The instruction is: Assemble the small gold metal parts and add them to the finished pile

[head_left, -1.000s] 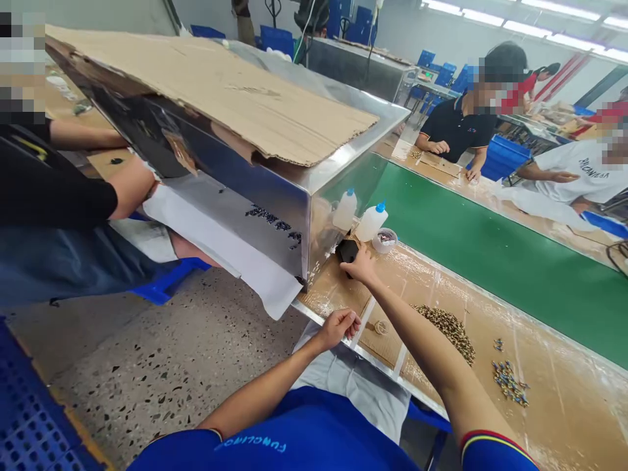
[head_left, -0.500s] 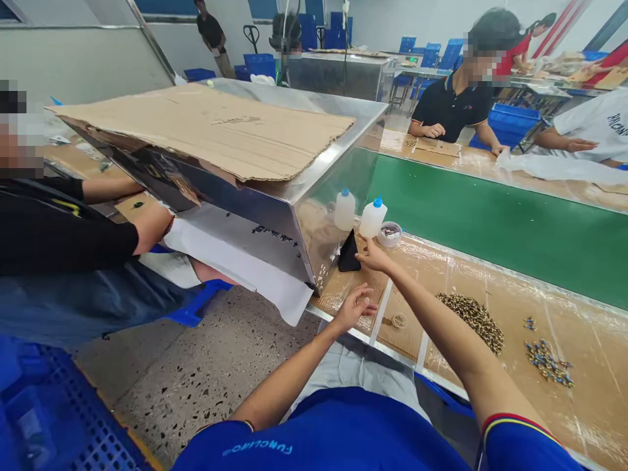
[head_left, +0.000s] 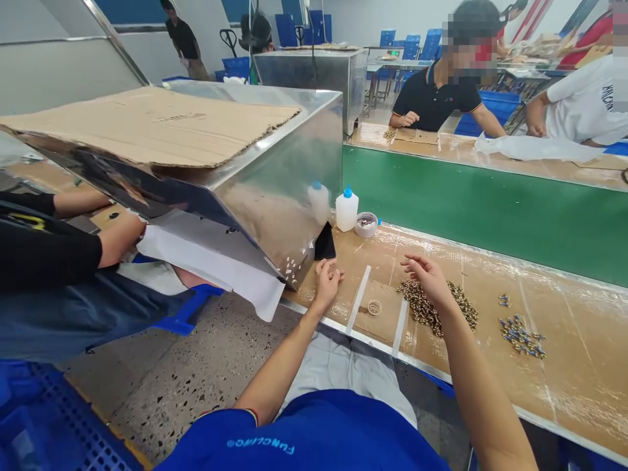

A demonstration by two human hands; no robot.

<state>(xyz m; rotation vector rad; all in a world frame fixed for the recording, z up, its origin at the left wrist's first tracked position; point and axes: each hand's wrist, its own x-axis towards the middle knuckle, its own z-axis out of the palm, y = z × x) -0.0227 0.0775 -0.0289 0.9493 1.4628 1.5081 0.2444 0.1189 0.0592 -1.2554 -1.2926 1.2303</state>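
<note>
My left hand (head_left: 328, 284) is at the table's near-left part, its fingers loosely bent and apart with nothing visible in them. Just beyond its fingertips lies a black phone (head_left: 324, 243), leaning toward the metal box. Over the left side of a pile of small brass-coloured parts (head_left: 464, 307) hovers my right hand (head_left: 430, 280), fingers apart and holding nothing that I can see. Between the hands, a small clear ring-shaped dish (head_left: 374, 307) sits on cardboard between two white tape strips. Farther right lies a smaller group of blue-and-brass parts (head_left: 523, 337).
A white bottle with a blue cap (head_left: 347, 210) and a tape roll (head_left: 366, 224) stand near the green belt (head_left: 456, 190). The metal box (head_left: 294, 190) with cardboard (head_left: 161, 124) on top rises at left. Co-workers sit to the left and across the belt.
My right hand has moved right, from beside the bottle and phone to the brass pile. The left hand now lies close to the phone. The whole view has shifted somewhat.
</note>
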